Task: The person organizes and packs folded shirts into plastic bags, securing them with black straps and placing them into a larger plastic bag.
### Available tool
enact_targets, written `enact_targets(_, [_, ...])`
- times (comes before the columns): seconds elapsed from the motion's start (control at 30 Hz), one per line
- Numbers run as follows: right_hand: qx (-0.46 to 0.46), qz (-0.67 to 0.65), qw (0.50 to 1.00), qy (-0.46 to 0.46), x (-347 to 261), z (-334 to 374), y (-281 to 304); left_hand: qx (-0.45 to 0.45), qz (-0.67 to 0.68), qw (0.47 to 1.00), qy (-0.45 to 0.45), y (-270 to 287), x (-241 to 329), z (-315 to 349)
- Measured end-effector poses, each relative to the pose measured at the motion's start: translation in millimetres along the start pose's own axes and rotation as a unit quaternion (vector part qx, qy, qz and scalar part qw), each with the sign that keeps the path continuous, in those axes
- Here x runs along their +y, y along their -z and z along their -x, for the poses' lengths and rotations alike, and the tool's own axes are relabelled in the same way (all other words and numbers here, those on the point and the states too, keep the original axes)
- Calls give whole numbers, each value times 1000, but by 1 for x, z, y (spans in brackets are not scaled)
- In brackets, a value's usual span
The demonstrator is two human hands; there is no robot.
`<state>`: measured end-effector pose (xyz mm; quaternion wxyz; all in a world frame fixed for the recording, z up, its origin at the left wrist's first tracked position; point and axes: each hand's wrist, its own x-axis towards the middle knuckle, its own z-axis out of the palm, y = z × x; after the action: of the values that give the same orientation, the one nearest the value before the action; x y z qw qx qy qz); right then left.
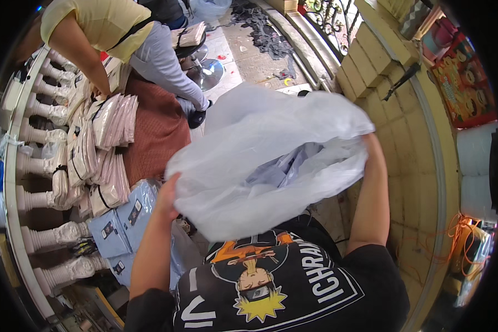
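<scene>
A large translucent white plastic bag is stretched wide in front of me, its mouth facing my chest. My left hand is closed on the left end of its rim. At the right end, my right hand grips the rim too, with the fingers partly hidden by the plastic. Through the mouth, some bluish-lavender material shows inside; whether it is cloth or wrapped packs I cannot tell. Light-blue folded garments in clear wrapping lie to the left, beside my left forearm.
Stacks of wrapped beige garments line the white balustrade at left, beside a reddish-brown cloth. Another person bends over them. A round metal stool base stands ahead, with dark scraps beyond. A tiled wall runs along the right.
</scene>
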<state>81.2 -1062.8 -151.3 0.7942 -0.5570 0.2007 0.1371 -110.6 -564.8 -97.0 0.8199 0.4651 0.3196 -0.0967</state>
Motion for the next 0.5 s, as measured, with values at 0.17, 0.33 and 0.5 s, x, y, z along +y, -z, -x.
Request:
enact_targets(0.17, [101, 303, 941, 115, 92, -54, -11, 170, -301, 938, 8, 76, -76, -107])
enact_targets(0.33, [94, 329, 937, 63, 93, -54, -46, 213, -289, 929, 87, 101, -109, -149])
enact_targets(0.5, [141, 359, 923, -13, 96, -54, -29, 110, -51, 982, 147, 63, -103, -129])
